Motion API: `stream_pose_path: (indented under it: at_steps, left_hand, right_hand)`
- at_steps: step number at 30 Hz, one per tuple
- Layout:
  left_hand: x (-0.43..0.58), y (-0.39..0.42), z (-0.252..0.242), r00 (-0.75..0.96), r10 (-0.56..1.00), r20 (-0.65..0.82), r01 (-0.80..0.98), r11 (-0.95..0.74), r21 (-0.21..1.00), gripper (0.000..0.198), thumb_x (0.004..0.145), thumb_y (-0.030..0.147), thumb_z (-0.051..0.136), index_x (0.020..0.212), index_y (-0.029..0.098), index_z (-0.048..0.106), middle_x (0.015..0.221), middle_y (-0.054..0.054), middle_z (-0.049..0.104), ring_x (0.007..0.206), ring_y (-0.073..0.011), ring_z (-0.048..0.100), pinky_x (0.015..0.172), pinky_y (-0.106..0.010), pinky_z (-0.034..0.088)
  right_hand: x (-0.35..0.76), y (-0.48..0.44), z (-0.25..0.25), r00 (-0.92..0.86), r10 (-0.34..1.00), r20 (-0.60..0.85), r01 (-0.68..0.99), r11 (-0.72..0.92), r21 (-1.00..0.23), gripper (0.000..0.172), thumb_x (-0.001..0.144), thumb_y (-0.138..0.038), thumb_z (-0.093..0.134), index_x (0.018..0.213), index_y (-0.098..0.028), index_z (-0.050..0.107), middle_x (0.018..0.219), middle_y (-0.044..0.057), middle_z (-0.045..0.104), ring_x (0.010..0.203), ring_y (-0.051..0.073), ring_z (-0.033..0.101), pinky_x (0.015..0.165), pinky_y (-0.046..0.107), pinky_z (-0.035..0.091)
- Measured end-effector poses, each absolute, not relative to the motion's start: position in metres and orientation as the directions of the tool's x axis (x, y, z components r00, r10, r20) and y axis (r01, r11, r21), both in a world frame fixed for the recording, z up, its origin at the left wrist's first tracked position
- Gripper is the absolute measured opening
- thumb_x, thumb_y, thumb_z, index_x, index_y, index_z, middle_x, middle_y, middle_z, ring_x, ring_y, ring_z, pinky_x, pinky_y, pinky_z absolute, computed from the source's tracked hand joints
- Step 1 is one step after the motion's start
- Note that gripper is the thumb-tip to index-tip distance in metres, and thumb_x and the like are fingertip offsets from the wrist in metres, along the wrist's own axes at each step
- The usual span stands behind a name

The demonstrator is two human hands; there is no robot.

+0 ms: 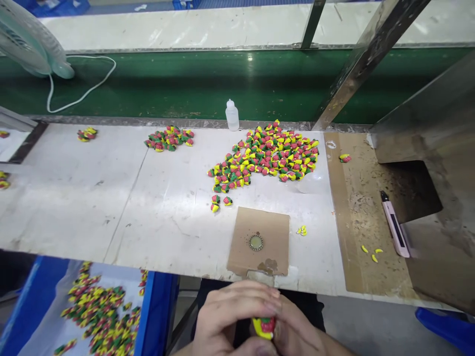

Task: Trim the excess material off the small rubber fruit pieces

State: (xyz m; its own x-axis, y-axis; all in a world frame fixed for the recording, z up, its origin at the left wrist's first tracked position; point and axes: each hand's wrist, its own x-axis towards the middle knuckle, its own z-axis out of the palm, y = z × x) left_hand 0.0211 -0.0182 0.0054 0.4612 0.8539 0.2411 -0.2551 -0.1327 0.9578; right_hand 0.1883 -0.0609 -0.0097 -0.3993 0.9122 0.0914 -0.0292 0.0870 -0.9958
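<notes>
Low in the head view, my left hand (226, 316) and my right hand (293, 331) come together below the table edge. Both hold a small red, yellow and green moulded piece (264, 329), partly hidden by my fingers. Just ahead of my hands, a cardboard square (260, 237) lies on the white table (122, 207), with a ribbed metal ring (256, 242) on it. Farther away spreads a large pile of similar pieces (265, 155). A small yellow-and-green cluster (302, 230) lies to the right of the cardboard.
A blue crate (156, 316) full of pieces stands at lower left. A plastic squeeze bottle (232, 116), smaller piles, and a pink utility knife (395, 230) on a brown-stained board are on or beside the table. A green belt (222, 84), fan (31, 44), and metal posts lie beyond.
</notes>
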Motion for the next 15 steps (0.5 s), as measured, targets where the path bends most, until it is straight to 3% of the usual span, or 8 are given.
stream_pose_path:
  at_steps: [2,5,10,12,15]
  left_hand:
    - [0.024,-0.021,0.003,0.464,0.861,0.207,-0.310,-0.061,0.949,0.034,0.093,0.031,0.080,0.127,0.030,0.081,0.100,-0.010,0.089,0.095,-0.0300,0.085,0.092,-0.039,0.069]
    - [0.031,-0.026,-0.004,0.450,0.873,0.189,-0.377,-0.005,0.926,0.030,0.096,0.031,0.076,0.125,0.029,0.082,0.097,-0.012,0.089,0.097,-0.0311,0.084,0.092,-0.042,0.068]
    - [0.035,-0.035,-0.015,0.394,0.915,0.093,-0.356,0.058,0.933,0.028,0.097,0.037,0.076,0.121,0.025,0.085,0.101,-0.016,0.088,0.101,-0.0327,0.084,0.089,-0.038,0.068]
    - [0.024,-0.030,-0.018,0.384,0.923,0.020,-0.224,0.072,0.972,0.031,0.096,0.041,0.077,0.119,0.022,0.085,0.100,-0.016,0.088,0.093,-0.0300,0.086,0.082,-0.033,0.070]
    - [-0.011,-0.004,-0.023,0.250,0.967,0.041,0.226,-0.099,0.969,0.025,0.092,0.033,0.081,0.114,0.022,0.085,0.099,-0.011,0.089,0.088,-0.0266,0.086,0.080,-0.029,0.070]
  right_hand:
    - [0.186,-0.062,-0.020,-0.374,0.918,0.130,-0.128,0.088,-0.988,0.058,0.107,-0.069,0.036,0.109,-0.021,0.070,0.098,0.012,0.071,0.093,0.025,0.072,0.090,0.036,0.061]
    - [0.179,-0.067,-0.036,-0.304,0.946,0.114,-0.065,0.099,-0.993,0.057,0.108,-0.068,0.033,0.113,-0.022,0.066,0.101,0.012,0.070,0.091,0.024,0.073,0.082,0.035,0.064]
    - [0.176,-0.074,-0.050,-0.274,0.947,0.167,0.157,0.216,-0.964,0.065,0.107,-0.075,0.027,0.106,-0.025,0.069,0.069,0.003,0.062,0.057,0.019,0.064,0.055,0.026,0.058]
    - [0.193,-0.072,-0.046,-0.273,0.939,0.211,0.239,0.278,-0.930,0.066,0.108,-0.073,0.028,0.091,-0.025,0.070,0.057,-0.001,0.057,0.046,0.016,0.059,0.047,0.023,0.052]
    - [0.240,-0.061,-0.038,-0.199,0.944,0.265,0.426,0.326,-0.844,0.053,0.115,-0.052,0.038,0.083,-0.023,0.069,0.061,-0.001,0.066,0.051,0.014,0.065,0.050,0.021,0.052]
